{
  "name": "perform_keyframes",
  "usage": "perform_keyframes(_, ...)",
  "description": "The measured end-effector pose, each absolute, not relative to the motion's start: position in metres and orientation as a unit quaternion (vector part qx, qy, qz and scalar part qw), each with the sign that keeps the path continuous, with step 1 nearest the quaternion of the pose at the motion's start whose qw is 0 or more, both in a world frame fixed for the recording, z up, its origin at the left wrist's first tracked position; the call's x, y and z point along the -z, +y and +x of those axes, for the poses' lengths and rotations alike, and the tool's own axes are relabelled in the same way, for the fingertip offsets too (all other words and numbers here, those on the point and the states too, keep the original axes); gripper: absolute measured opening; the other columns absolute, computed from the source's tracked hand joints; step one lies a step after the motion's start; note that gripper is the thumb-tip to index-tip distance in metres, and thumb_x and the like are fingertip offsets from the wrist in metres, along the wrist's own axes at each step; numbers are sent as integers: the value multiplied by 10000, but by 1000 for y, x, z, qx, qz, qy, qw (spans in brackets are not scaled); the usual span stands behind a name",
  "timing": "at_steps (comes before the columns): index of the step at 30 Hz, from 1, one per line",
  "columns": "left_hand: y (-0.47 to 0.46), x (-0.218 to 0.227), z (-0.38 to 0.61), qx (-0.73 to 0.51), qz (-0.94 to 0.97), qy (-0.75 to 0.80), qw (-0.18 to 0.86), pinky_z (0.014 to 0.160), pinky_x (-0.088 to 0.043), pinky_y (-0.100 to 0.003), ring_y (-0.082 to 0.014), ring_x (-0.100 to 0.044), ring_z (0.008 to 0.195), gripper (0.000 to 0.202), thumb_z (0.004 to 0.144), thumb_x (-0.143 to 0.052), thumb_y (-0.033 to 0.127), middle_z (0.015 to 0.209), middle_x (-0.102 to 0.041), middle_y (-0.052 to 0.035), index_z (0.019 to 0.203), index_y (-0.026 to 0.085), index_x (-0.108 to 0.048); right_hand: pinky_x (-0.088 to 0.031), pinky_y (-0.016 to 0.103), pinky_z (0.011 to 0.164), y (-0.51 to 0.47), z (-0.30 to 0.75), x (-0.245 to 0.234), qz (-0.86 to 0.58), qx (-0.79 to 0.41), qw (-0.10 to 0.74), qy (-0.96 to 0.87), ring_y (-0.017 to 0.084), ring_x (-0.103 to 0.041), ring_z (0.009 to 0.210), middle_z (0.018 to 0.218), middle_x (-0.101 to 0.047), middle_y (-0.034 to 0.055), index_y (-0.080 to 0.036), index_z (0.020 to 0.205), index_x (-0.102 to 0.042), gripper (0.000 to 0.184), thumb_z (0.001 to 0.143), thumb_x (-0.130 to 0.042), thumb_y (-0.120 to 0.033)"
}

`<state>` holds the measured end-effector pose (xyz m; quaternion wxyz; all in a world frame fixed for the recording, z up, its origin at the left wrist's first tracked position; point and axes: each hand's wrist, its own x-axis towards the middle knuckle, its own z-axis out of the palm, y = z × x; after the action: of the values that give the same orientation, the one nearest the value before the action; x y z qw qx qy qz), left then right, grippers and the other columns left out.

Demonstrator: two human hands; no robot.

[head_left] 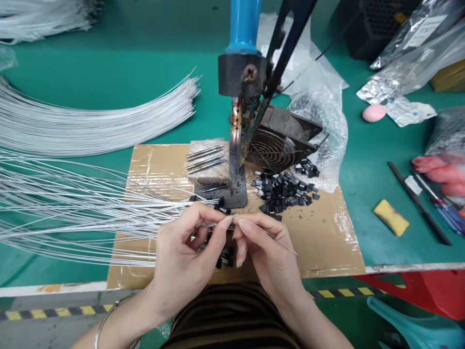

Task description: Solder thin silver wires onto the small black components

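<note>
My left hand point(187, 252) and my right hand point(263, 247) meet over a taped cardboard sheet point(327, 237) near the table's front edge. The left pinches a thin white wire point(109, 228) that runs off to the left. The right pinches something thin at the wire's end, too small to make out. Small black parts with wires attached point(225, 259) lie under my fingers. Just behind stands a fixed soldering iron point(235, 145) with a blue handle, tip pointing down at a metal plate. A pile of small black components point(283, 189) lies to its right.
Bundles of white wire point(90, 121) fan across the green table at left. A small fan point(276, 145) and plastic bags sit behind the iron. A yellow sponge point(390, 217), black tools and another person's pink-gloved hand point(441, 172) are at right.
</note>
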<state>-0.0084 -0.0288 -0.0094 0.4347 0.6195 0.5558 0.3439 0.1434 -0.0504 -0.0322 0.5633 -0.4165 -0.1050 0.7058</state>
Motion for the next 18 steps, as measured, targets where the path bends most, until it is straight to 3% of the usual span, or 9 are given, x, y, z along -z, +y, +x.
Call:
perform_keyframes(9,-30,11,-7,-357,599,555,454,511,-434,-207,-109,-621,588,73,979,-699,204,734,-730,14,909,225,-706,-607,164,486,-57,135,34,-415,-690,585,-99,75,-646,485,716,-776,2,-230,884,-892,117,851,-871,-341)
perform_keyframes(12,-27,10,-8,-356,592,560,458,498,-410,-194,-93,-593,572,53,965,-708,202,744,-724,24,922,230,-722,-635,238,475,-61,152,37,-421,-667,593,-160,152,-716,606,801,-797,60,-219,977,-896,384,990,-673,-531)
perform_keyframes(13,-26,10,-9,-355,590,563,457,491,-398,-191,-89,-583,567,48,960,-709,199,742,-719,27,931,233,-728,-632,257,464,-63,162,38,-437,-642,601,-189,175,-726,642,811,-798,80,-211,994,-896,519,1036,-554,-599)
perform_keyframes(15,-24,10,-10,-352,585,573,453,482,-377,-189,-85,-573,566,53,954,-709,197,745,-717,30,958,240,-740,-615,269,477,-70,185,41,-512,-543,615,-255,170,-704,618,792,-795,83,-216,968,-898,623,1094,-416,-591)
perform_keyframes(16,-24,10,-11,-349,585,577,450,482,-370,-190,-86,-572,569,56,954,-709,201,746,-719,29,963,243,-745,-597,268,488,-73,197,43,-558,-477,614,-289,170,-698,639,797,-790,79,-224,947,-897,622,1107,-406,-570)
perform_keyframes(18,-23,9,-13,-340,592,579,445,492,-371,-198,-88,-572,574,51,956,-712,213,743,-721,25,950,243,-753,-558,273,531,-78,218,46,-665,-328,560,-369,158,-677,642,815,-789,49,-251,971,-885,384,1089,-565,-427)
